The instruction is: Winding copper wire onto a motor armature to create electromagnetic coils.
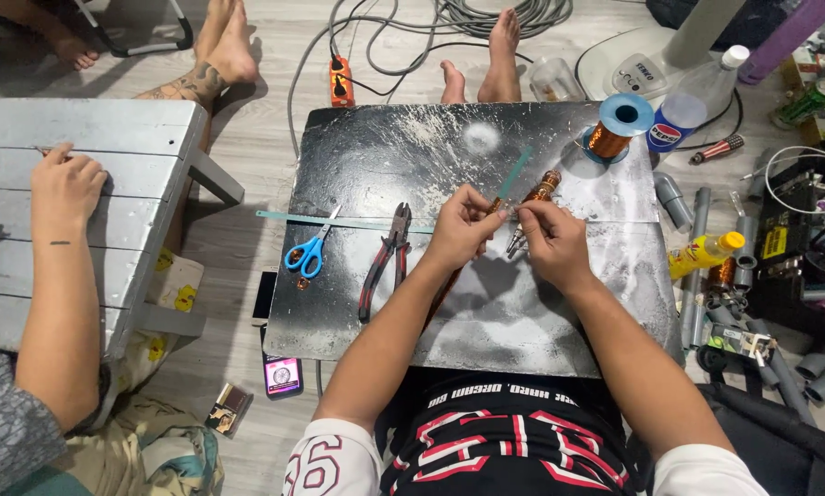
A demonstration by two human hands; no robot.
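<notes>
Clutter rings the black work board (376, 156): blue-handled scissors (308, 253) and red-handled pliers (387, 260) lie left of the hands, a thin teal strip (339, 221) runs across above them, and a copper wire spool (614, 130) stands at the far right corner. Phone (283, 375) lies on the floor by the board's near left corner; grey pipes (697, 266) are piled to the right. Another person's hand (63, 188) rests on the grey bench (109, 138) at left, well apart. Both forearms angle inward from below, meeting mid-board. Left hand (463, 230) and right hand (550, 241) are each pinched narrow on a copper-wound coil (536, 195), held just above the board between fingertips; exact grip points are too small to tell.
</notes>
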